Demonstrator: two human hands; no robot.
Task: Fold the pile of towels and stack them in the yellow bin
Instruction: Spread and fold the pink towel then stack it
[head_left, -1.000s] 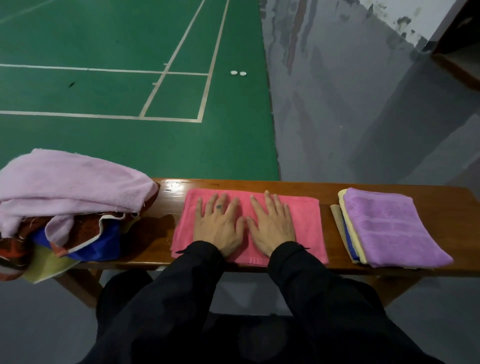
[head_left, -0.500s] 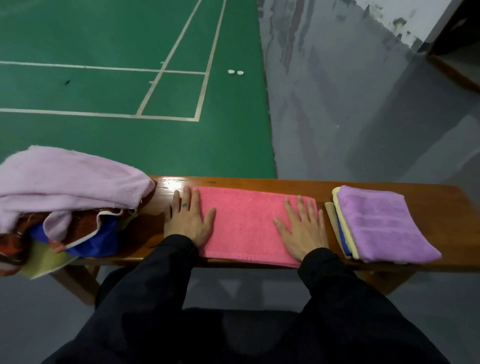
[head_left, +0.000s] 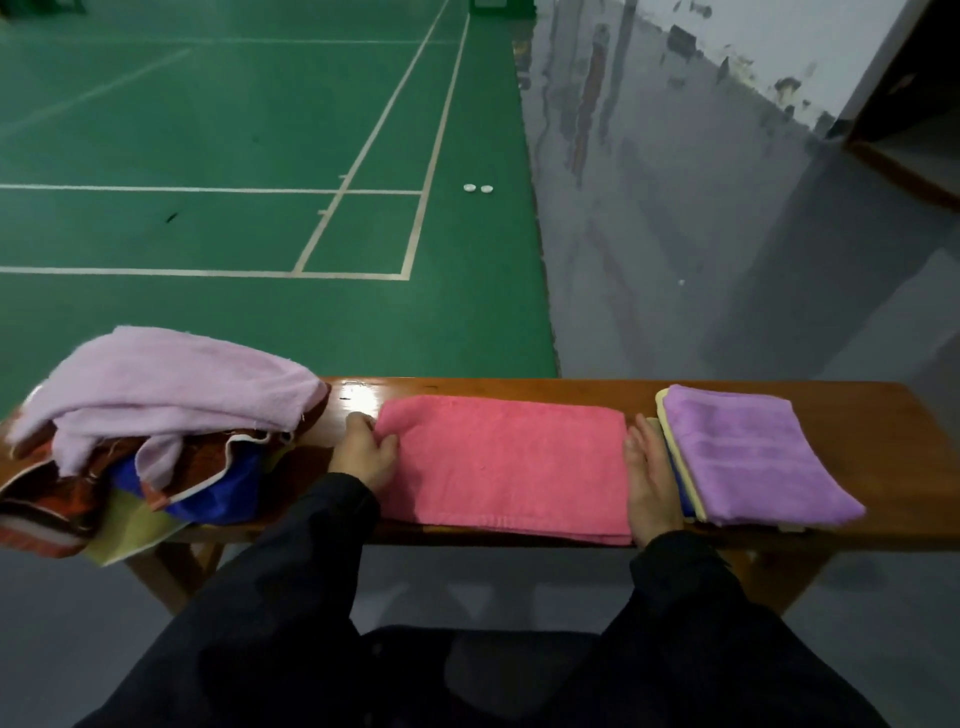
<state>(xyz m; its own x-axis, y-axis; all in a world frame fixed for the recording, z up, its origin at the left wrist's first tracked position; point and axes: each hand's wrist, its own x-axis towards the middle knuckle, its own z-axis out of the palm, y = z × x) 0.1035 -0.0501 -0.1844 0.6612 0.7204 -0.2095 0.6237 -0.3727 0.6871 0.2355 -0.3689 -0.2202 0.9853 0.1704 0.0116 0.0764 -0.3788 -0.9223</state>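
A pink towel (head_left: 506, 465) lies flat in the middle of a long wooden bench (head_left: 857, 415). It is folded into a wide shape, and its near edge hangs a little over the front of the bench. No words or labels can be read on it or on any other cloth.

The left hand (head_left: 363, 452) is at the left end of the pink towel. Its fingers are curled and its thumb lies on top of the towel, so it pinches the far left corner. The right hand (head_left: 649, 475) is at the right end of the towel. Its fingers are straight and close together, pointing away from the person, and the hand stands on its side against the towel's edge. It fits in the small gap between the pink towel and the stack beside it. Both arms wear black sleeves (head_left: 291, 587).

On the right of the bench sits a stack of folded towels (head_left: 675, 467). The top one is a purple towel (head_left: 748, 457), and yellow and blue edges peek out below it on the left side.

On the left end of the bench is a messy pile of towels (head_left: 130, 467). A light pink towel (head_left: 171, 389) lies on top, with brown, blue and yellow cloth under it.

Behind the bench is a green court floor (head_left: 208, 130) with white lines, and a grey floor (head_left: 701, 260) next to it. Two small white round things (head_left: 478, 188) lie on the green floor.
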